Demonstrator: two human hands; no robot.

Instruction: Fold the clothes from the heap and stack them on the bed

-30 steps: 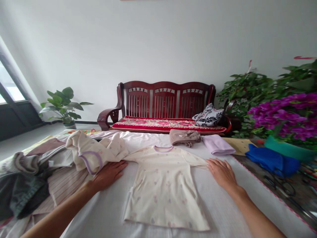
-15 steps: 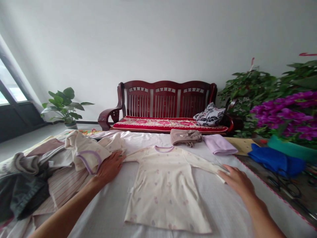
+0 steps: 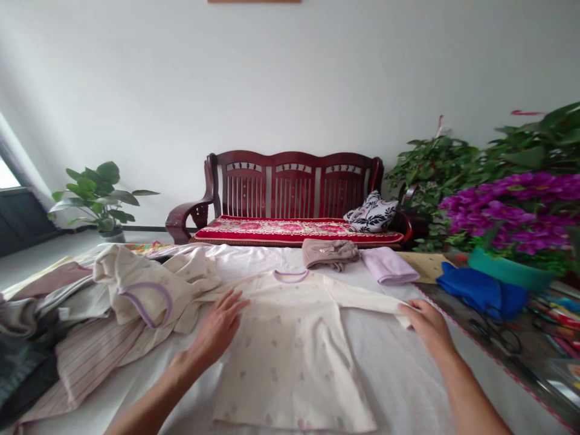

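A cream long-sleeved shirt [image 3: 290, 344] with a small faded print and a lilac neckband lies spread on the white cloth, collar away from me. My right hand [image 3: 423, 323] pinches the cuff of its right-side sleeve. Over the shirt's left edge, near the other sleeve, my left hand [image 3: 220, 323] rests with fingers stretched out, holding nothing. It partly hides that sleeve. Just left of it lies a crumpled cream garment [image 3: 149, 296] with lilac trim, on a heap of clothes.
A folded brown garment [image 3: 330, 254] and a folded lilac cloth [image 3: 389, 264] lie beyond the shirt. Blue fabric [image 3: 483, 290], scissors [image 3: 496, 332] and purple flowers [image 3: 521, 208] are on the right. Behind stands a wooden bench [image 3: 292, 187]. Striped cloth [image 3: 93, 356] lies left.
My left hand has moved right, from the crumpled garment to the shirt's left side. My right hand has closed on the sleeve's cuff. The view has shifted slightly right.
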